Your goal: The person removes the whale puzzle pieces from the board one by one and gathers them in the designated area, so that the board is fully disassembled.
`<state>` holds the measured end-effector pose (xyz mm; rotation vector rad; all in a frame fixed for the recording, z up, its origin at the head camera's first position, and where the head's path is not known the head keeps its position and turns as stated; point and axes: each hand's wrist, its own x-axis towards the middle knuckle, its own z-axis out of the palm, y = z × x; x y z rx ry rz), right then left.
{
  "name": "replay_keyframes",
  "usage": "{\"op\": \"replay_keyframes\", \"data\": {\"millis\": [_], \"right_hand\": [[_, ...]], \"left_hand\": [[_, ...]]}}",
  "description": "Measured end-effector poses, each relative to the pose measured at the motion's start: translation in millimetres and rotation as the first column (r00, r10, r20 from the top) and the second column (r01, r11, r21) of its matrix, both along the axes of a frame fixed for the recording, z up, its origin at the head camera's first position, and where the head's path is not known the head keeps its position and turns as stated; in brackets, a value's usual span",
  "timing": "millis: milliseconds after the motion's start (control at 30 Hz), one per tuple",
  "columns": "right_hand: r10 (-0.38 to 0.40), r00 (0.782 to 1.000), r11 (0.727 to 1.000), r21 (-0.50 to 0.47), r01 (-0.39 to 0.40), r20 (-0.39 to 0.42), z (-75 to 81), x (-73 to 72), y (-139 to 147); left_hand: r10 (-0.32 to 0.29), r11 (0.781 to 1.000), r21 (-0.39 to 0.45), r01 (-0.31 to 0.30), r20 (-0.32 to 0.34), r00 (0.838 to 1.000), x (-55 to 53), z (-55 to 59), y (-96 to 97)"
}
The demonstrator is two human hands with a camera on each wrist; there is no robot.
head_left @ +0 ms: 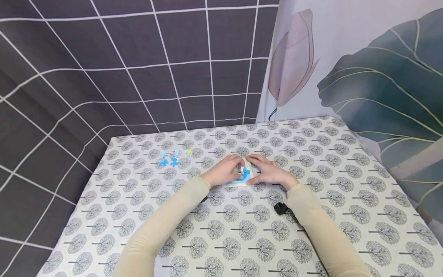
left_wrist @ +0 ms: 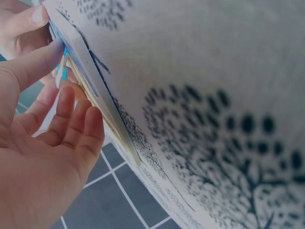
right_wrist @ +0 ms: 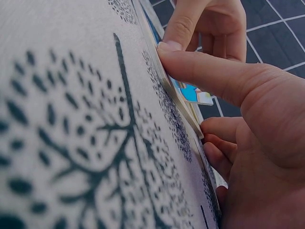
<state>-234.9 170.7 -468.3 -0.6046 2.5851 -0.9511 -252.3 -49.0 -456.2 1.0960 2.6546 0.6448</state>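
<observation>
A small jigsaw puzzle board (head_left: 238,184) with a pale rim and a blue picture lies flat on the table between the two hands. My left hand (head_left: 224,171) is at its left side and pinches a puzzle piece (right_wrist: 192,93), blue with a pale edge, which stands tilted over the board. Fingers partly hide that piece. On the other side, my right hand (head_left: 270,172) grips the board, with the thumb at the near edge and the fingers at the far edge.
Several loose blue and white puzzle pieces (head_left: 168,161) lie at the back left, with a yellow piece (head_left: 189,152) beside them. A tree-print cloth (head_left: 235,242) covers the table. A dark checked curtain (head_left: 180,77) hangs behind.
</observation>
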Motion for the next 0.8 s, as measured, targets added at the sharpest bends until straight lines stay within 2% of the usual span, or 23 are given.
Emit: {"op": "replay_keyframes", "data": {"millis": [200, 500, 800], "right_hand": [[-0.002, 1.000, 1.000, 0.000, 0.002, 0.003, -0.1, 0.0, -0.8], [0.003, 1.000, 1.000, 0.004, -0.003, -0.001, -0.1, 1.1, 0.9], [0.018, 1.000, 1.000, -0.005, -0.018, -0.022, -2.8, -2.4, 1.1]], "left_hand": [[-0.011, 1.000, 0.029, 0.011, 0.009, 1.000, 0.4, 1.2, -1.9], [-0.022, 1.000, 0.006, 0.022, -0.031, 0.999, -0.4, 0.5, -0.7], [0.006, 1.000, 0.014, -0.006, -0.049, 0.999, 2.8, 4.0, 0.4]]}}
